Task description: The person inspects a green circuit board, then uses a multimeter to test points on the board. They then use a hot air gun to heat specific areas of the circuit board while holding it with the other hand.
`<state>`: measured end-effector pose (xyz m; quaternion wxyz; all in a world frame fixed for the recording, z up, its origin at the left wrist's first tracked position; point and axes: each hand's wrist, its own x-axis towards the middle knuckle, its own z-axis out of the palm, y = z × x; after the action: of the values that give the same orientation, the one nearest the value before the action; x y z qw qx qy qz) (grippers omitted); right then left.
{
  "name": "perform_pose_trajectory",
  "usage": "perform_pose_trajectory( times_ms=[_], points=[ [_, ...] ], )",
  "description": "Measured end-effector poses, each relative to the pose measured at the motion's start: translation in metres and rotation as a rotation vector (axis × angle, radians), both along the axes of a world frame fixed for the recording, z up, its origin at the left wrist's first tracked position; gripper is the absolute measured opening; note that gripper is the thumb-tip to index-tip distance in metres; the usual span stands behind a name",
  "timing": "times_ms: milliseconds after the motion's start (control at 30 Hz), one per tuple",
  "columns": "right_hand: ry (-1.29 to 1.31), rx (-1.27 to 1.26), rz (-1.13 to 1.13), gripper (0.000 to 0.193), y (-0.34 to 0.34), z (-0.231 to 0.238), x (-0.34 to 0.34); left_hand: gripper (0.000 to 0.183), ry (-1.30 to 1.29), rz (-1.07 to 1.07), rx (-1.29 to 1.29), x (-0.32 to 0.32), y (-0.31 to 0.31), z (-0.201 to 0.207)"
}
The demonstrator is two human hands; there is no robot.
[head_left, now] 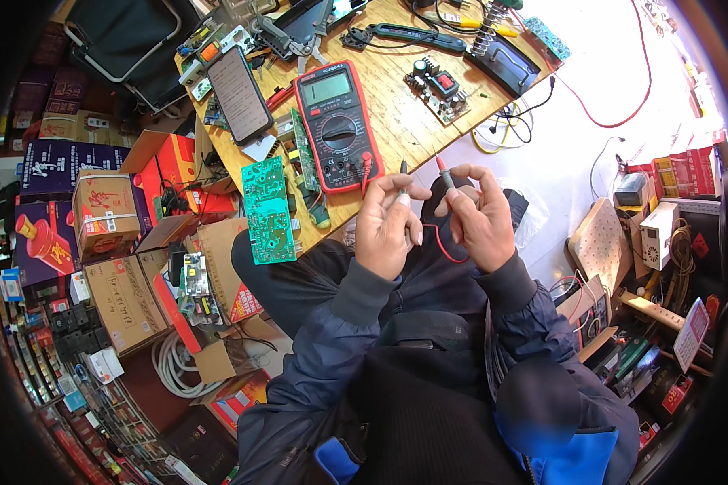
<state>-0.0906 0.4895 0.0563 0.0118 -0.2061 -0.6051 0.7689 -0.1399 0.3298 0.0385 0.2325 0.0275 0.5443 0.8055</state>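
Observation:
My right hand (484,220) pinches a red test probe (443,172), its thin metal tip pointing up toward the table edge. My left hand (387,230) is closed around a dark test probe (404,167), with only its upper end showing above the fingers. A red lead (447,252) loops between the two hands. Both hands are over my lap, just off the table's near edge. Beyond my left hand lies a red and black multimeter (336,128), its grey display at the far end. Farther off, a small circuit board (438,87) with a red-topped part rests on the table.
On the wooden table (396,69) are a phone (239,95), a green circuit board (268,212) overhanging the edge, a soldering iron (421,36) and pliers (314,40). Cardboard boxes (125,303) stack up at left. A wooden board (597,242) leans at right.

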Motion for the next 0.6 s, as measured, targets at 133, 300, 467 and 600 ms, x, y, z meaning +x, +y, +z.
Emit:
perform_pose_trajectory(
  times_ms=[133,300,467,600],
  points=[
    [-0.049,0.038,0.032,0.030,0.003,0.003,-0.003,0.023,-0.085,0.037,0.019,-0.001,0.009,0.005],
    [-0.041,0.014,0.001,0.026,0.000,-0.009,-0.015,0.025,-0.081,0.090,0.030,-0.001,0.018,0.005],
    [0.008,-0.005,0.028,0.026,0.002,-0.013,-0.018,0.029,-0.068,0.099,0.043,-0.001,0.020,-0.002],
    [-0.005,0.007,0.015,0.026,0.004,-0.012,-0.019,0.030,-0.075,0.084,0.026,0.001,0.020,-0.004]
  ],
)
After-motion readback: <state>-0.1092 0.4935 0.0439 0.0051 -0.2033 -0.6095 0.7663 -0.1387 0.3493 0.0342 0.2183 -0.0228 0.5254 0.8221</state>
